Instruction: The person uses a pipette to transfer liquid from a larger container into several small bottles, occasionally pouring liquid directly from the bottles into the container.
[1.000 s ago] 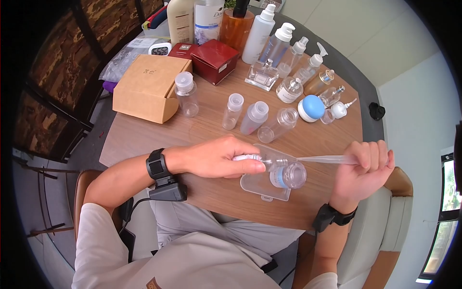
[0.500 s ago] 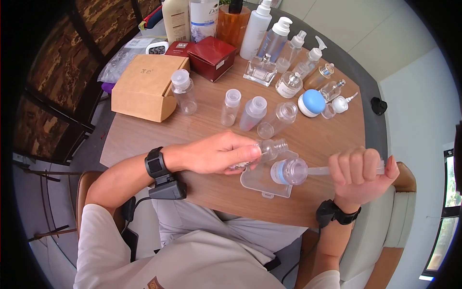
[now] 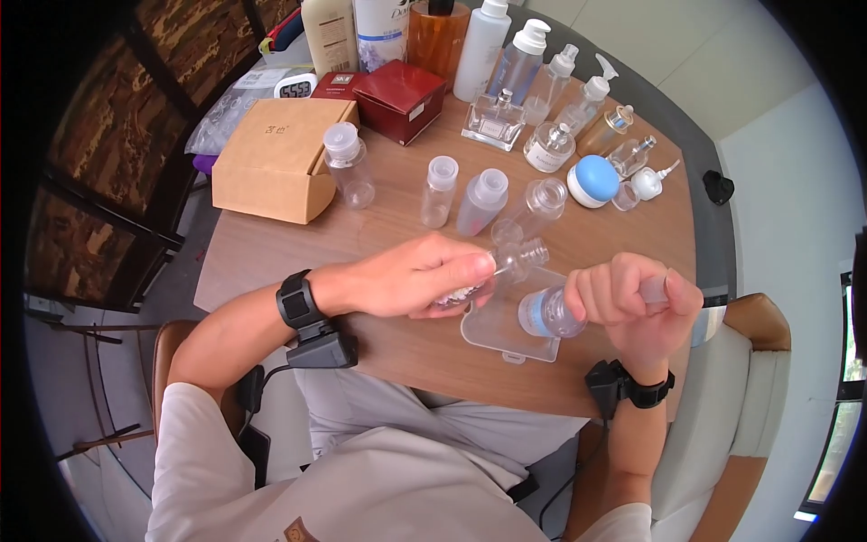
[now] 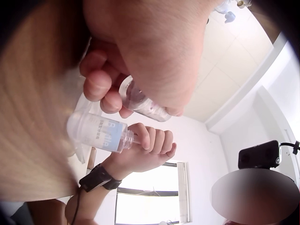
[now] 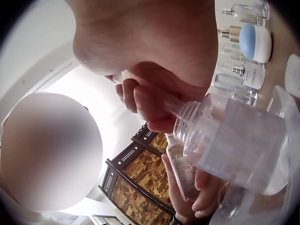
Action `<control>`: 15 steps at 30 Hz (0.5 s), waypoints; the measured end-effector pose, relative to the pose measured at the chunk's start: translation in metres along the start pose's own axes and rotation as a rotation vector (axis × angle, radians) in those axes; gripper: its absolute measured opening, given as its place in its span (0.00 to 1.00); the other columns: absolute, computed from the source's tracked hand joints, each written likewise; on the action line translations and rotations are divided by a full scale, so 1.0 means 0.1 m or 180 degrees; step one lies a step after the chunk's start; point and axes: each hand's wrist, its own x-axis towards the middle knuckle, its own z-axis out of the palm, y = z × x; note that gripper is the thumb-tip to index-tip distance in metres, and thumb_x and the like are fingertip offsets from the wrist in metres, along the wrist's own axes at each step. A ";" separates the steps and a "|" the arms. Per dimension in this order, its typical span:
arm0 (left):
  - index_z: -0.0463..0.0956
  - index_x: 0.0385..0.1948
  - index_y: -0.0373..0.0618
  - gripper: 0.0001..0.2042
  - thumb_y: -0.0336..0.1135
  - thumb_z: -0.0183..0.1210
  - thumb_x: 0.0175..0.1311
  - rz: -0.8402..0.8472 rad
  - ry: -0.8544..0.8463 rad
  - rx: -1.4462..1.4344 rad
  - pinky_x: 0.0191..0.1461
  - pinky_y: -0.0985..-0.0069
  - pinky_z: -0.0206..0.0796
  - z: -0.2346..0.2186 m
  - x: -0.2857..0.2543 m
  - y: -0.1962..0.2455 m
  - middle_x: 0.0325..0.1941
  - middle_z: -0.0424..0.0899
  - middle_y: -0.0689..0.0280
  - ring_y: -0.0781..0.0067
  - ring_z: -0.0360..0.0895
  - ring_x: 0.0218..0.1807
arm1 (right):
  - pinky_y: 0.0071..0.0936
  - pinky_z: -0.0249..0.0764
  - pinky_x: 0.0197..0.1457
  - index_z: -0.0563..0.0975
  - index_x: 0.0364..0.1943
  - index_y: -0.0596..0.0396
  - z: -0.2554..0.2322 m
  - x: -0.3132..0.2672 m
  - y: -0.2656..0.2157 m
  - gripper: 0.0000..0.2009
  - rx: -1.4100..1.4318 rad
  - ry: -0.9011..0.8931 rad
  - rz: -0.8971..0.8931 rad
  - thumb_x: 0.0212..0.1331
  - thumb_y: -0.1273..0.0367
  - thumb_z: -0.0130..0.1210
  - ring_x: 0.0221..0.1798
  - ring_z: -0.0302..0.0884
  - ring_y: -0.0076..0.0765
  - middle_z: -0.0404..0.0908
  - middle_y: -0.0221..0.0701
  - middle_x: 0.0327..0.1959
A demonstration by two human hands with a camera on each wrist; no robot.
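The left hand [image 3: 411, 280] holds a small clear bottle [image 3: 506, 264] tightly, its mouth toward 2 o'clock. At its 4 o'clock, the right hand [image 3: 632, 303] grips a pipette [image 3: 652, 289] inside a blue-label bottle [image 3: 546, 313]

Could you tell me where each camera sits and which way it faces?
Head: looks down from above at the table; both forearms, left hand and right hand show.
Left wrist: looks up from under the left hand, which grips a small bottle; ceiling behind.
Right wrist: looks up past the right hand at the labelled bottle.
All three share both bottles.
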 end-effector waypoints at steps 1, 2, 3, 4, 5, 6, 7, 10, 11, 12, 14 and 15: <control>0.73 0.31 0.41 0.29 0.61 0.37 0.76 0.0005 0.0012 -0.0025 0.21 0.82 0.54 0.00 0.00 0.01 0.15 0.65 0.73 0.84 0.62 0.17 | 0.31 0.64 0.35 0.59 0.17 0.44 0.00 0.00 0.00 0.24 -0.0007 0.0027 0.0010 0.66 0.46 0.35 0.17 0.49 0.25 0.56 0.20 0.13; 0.73 0.31 0.41 0.29 0.61 0.37 0.76 -0.0016 0.0004 -0.0021 0.21 0.82 0.54 0.00 0.00 0.00 0.15 0.65 0.73 0.84 0.62 0.17 | 0.31 0.64 0.35 0.59 0.17 0.44 -0.01 0.00 0.01 0.24 -0.0012 0.0056 0.0018 0.66 0.45 0.35 0.17 0.49 0.25 0.56 0.20 0.13; 0.72 0.31 0.41 0.29 0.61 0.37 0.76 0.0008 0.0016 -0.0052 0.21 0.82 0.54 -0.01 0.00 0.00 0.15 0.65 0.73 0.84 0.62 0.17 | 0.31 0.64 0.35 0.59 0.17 0.44 -0.01 0.00 0.01 0.24 0.0006 0.0069 0.0010 0.66 0.45 0.35 0.17 0.49 0.25 0.56 0.20 0.13; 0.72 0.31 0.41 0.29 0.61 0.36 0.76 0.0033 0.0030 -0.0081 0.21 0.82 0.54 -0.01 0.00 0.00 0.15 0.65 0.73 0.84 0.62 0.17 | 0.31 0.64 0.36 0.59 0.17 0.44 -0.01 0.00 0.01 0.24 -0.0002 0.0052 0.0018 0.66 0.45 0.35 0.17 0.49 0.25 0.56 0.20 0.13; 0.72 0.31 0.41 0.29 0.61 0.36 0.76 0.0010 0.0021 -0.0076 0.21 0.82 0.54 -0.01 0.00 0.00 0.15 0.65 0.73 0.84 0.62 0.17 | 0.31 0.64 0.36 0.59 0.17 0.44 -0.01 0.00 0.01 0.24 -0.0010 0.0036 0.0026 0.66 0.45 0.35 0.17 0.50 0.25 0.56 0.20 0.13; 0.72 0.30 0.41 0.30 0.61 0.36 0.76 0.0034 0.0038 -0.0063 0.21 0.82 0.53 -0.01 0.01 0.00 0.15 0.65 0.73 0.85 0.62 0.17 | 0.31 0.64 0.36 0.59 0.17 0.44 -0.01 0.00 0.01 0.24 0.0013 0.0051 0.0017 0.66 0.45 0.35 0.17 0.50 0.25 0.56 0.20 0.13; 0.71 0.30 0.41 0.30 0.61 0.35 0.76 0.0054 0.0054 -0.0050 0.20 0.82 0.53 -0.01 0.01 0.00 0.15 0.65 0.73 0.85 0.62 0.17 | 0.31 0.64 0.36 0.59 0.17 0.44 -0.01 0.00 0.01 0.24 0.0017 0.0055 0.0037 0.66 0.45 0.35 0.17 0.50 0.25 0.56 0.20 0.13; 0.71 0.30 0.42 0.30 0.62 0.36 0.76 0.0121 0.0058 -0.0034 0.20 0.83 0.53 -0.01 0.01 0.01 0.16 0.65 0.73 0.85 0.61 0.17 | 0.31 0.63 0.36 0.58 0.17 0.45 -0.06 -0.01 0.02 0.24 0.0094 -0.0019 0.0024 0.65 0.46 0.35 0.18 0.50 0.25 0.56 0.20 0.14; 0.71 0.30 0.42 0.30 0.62 0.36 0.76 0.0087 0.0044 -0.0030 0.20 0.83 0.53 0.00 0.01 0.01 0.16 0.65 0.73 0.85 0.61 0.17 | 0.31 0.62 0.36 0.58 0.18 0.46 -0.07 -0.02 0.02 0.24 0.0141 -0.0114 0.0001 0.64 0.46 0.35 0.20 0.50 0.26 0.55 0.21 0.15; 0.72 0.31 0.39 0.34 0.67 0.34 0.73 0.0084 0.0084 0.0064 0.20 0.83 0.53 0.00 0.02 0.00 0.16 0.67 0.72 0.85 0.62 0.17 | 0.31 0.62 0.36 0.58 0.18 0.46 -0.07 -0.02 0.03 0.24 0.0169 -0.0093 -0.0010 0.64 0.46 0.35 0.20 0.50 0.26 0.55 0.21 0.15; 0.72 0.33 0.37 0.39 0.72 0.32 0.69 0.0047 0.0108 0.0161 0.20 0.83 0.53 0.00 0.02 -0.01 0.16 0.68 0.71 0.85 0.62 0.16 | 0.31 0.62 0.35 0.58 0.18 0.46 -0.06 -0.02 0.03 0.24 0.0104 -0.0077 -0.0005 0.64 0.45 0.34 0.20 0.50 0.26 0.56 0.21 0.15; 0.72 0.33 0.37 0.39 0.72 0.32 0.69 0.0045 0.0110 0.0175 0.20 0.83 0.53 0.00 0.02 -0.01 0.17 0.69 0.71 0.85 0.62 0.16 | 0.31 0.62 0.35 0.58 0.18 0.46 -0.06 -0.02 0.03 0.24 0.0133 -0.0053 -0.0016 0.64 0.45 0.34 0.20 0.50 0.26 0.56 0.21 0.15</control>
